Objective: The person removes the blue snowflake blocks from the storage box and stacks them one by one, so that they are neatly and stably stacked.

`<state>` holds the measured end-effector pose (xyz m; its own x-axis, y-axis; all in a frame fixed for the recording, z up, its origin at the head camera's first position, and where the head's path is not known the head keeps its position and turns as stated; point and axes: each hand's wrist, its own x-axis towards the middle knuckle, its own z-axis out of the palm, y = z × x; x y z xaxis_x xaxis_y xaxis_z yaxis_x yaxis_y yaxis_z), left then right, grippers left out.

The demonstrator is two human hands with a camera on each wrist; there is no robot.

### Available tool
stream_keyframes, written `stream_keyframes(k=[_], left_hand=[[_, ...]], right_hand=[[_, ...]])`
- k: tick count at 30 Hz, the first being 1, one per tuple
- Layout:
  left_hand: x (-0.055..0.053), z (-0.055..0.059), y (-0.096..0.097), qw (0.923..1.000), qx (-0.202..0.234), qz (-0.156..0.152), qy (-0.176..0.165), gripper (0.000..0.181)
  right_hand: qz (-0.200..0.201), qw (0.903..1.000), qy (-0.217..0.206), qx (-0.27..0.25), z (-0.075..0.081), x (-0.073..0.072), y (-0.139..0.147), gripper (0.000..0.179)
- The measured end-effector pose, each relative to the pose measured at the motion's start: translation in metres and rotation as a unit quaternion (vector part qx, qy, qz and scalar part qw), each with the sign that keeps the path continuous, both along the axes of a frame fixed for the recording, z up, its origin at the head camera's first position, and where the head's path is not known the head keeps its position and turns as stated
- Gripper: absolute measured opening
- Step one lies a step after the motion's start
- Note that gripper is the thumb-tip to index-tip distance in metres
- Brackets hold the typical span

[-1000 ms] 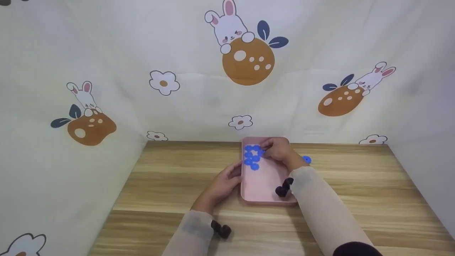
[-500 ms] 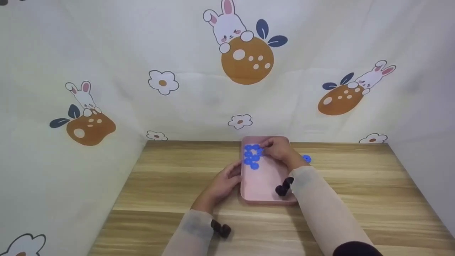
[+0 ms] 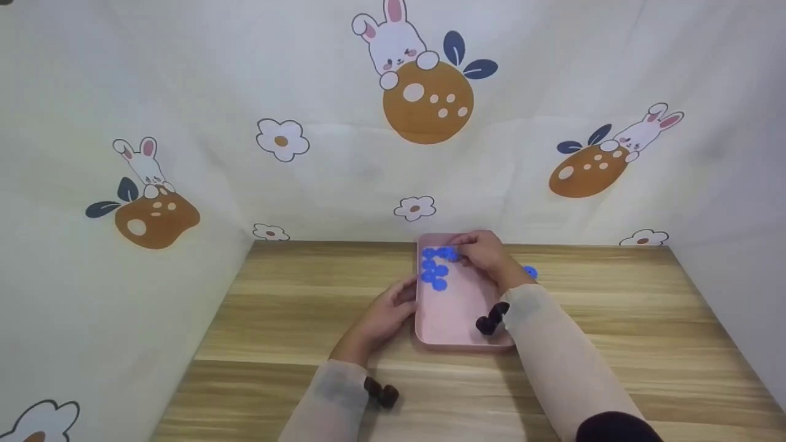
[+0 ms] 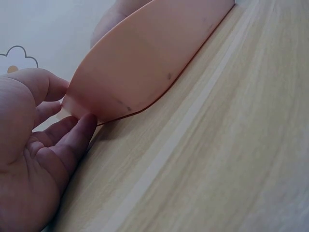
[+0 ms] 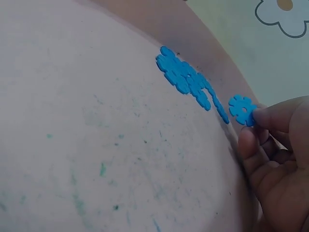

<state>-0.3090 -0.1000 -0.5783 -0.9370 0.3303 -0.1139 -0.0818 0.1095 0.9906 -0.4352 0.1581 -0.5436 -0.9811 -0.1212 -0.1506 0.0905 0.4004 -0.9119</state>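
In the right wrist view, my right hand (image 5: 280, 154) pinches a blue notched snowflake disc (image 5: 242, 110) between thumb and finger. It holds the disc over the far end of the pink tray (image 3: 457, 313). Several more blue snowflake discs (image 5: 181, 75) lie flat in the tray's far left part, and one beside the hand stands on edge or tilted. My left hand (image 3: 387, 316) rests its fingertips against the outside of the tray's left wall, fingers relaxed; the left wrist view shows them touching the pink wall (image 4: 130, 67) near its corner.
One blue disc (image 3: 530, 272) lies on the wooden table (image 3: 295, 294) right of the tray, partly hidden by the right wrist. A patterned cloth (image 3: 344, 184) hangs close behind the tray's far end. Dark wrist-mounted pieces sit on both sleeves.
My right hand has shifted slightly toward the tray's far end, carrying its disc that way. The left hand stays at the tray's left wall.
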Motion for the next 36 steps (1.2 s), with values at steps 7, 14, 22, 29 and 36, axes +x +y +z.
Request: stream_keyframes(k=[7, 14, 22, 29, 36], left_hand=[[0.000, 0.001, 0.000, 0.9999, 0.008, -0.004, 0.006, 0.061], [0.001, 0.002, 0.000, 1.0000, -0.003, -0.002, 0.007, 0.062], [-0.001, -0.002, 0.000, 0.9999, 0.000, 0.005, 0.012, 0.060], [-0.001, -0.001, 0.001, 0.9999, -0.008, 0.011, 0.007, 0.060], [0.000, 0.002, 0.001, 0.9999, -0.009, 0.011, -0.001, 0.060]], right_hand=[[-0.021, 0.9985, 0.011, -0.050, 0.010, 0.000, -0.001, 0.022], [-0.029, 0.9984, 0.017, -0.046, 0.028, 0.003, 0.007, 0.023], [-0.035, 0.9980, 0.000, -0.052, 0.036, 0.019, 0.038, 0.031], [-0.045, 0.9929, 0.014, -0.109, 0.025, 0.030, 0.075, 0.036], [-0.065, 0.9858, 0.004, -0.155, 0.016, 0.039, 0.102, 0.034]])
